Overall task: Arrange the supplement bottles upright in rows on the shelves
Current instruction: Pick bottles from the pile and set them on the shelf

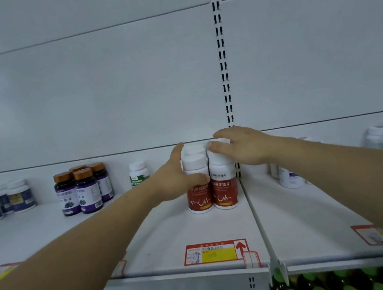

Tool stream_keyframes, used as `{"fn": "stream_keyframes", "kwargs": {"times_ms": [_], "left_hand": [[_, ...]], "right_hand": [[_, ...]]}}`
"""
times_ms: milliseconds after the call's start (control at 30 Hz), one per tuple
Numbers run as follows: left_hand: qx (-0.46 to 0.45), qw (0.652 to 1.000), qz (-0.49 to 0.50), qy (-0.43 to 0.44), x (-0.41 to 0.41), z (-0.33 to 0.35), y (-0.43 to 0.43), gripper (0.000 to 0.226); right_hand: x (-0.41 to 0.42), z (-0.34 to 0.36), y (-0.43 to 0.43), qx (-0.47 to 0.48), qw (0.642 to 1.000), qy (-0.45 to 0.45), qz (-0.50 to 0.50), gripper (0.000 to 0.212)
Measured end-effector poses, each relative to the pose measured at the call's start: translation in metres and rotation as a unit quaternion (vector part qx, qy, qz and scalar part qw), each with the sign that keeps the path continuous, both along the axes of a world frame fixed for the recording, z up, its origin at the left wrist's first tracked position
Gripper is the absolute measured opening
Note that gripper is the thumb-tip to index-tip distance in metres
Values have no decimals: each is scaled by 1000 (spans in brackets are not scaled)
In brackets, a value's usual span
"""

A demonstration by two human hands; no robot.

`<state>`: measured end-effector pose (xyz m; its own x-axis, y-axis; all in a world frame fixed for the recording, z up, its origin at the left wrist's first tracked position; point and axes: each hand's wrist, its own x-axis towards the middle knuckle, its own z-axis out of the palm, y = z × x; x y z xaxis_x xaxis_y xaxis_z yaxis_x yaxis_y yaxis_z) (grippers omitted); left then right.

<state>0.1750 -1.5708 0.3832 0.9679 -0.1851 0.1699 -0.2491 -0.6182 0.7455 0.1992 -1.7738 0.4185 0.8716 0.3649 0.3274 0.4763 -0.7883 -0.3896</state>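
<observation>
While both hands bracketed the red-label bottles [200, 199], which stood upright in a tight 2-wide block at the back of the shelf [176, 237], just beside the divider rail [256, 215], the main risk was a topple. Uneven push from L vs. R could tip a front btl forward or skew the block against the rail. Pressure high up, near the caps, would make tipping likelier.

L hand [177, 173]: arm extended, palm on the block's left side, fingers straight toward the back, thumb across the front-left btl. Span wide; pressing, not clasping.

R hand [239, 148]: forearm angled in from the right, fingers nearly straight and lying on the right-hand caps. Nothing was lifted.
</observation>
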Motion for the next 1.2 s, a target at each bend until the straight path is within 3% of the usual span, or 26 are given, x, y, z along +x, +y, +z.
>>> {"fn": "stream_keyframes", "kwargs": {"times_ms": [100, 267, 500, 700, 900, 1067, 1200], "left_hand": [[17, 1000, 4, 0, 3, 6, 0, 96], [63, 998, 15, -19, 4, 5, 0, 93], [103, 994, 17, -31, 4, 9, -3, 92], [130, 989, 47, -51, -2, 17, -2, 91], [223, 968, 54, -102, -23, 34, -16, 88], [269, 955, 35, -122, -49, 48, -45, 86], [288, 948, 3, -133, -63, 55, -71, 84]], "right_hand": [[7, 10, 3, 5, 999, 32, -27, 62], [8, 15, 14, -29, 995, 87, -32, 40], [7, 18, 18, -68, 993, 94, -29, 28], [17, 20, 7, -56, 995, 77, -8, 45], [27, 22, -8, -74, 997, 33, 10, 53], [21, 23, -42, -148, 988, -20, -40, 58], [0, 27, -81, -142, 985, -24, -93, 61]]}}
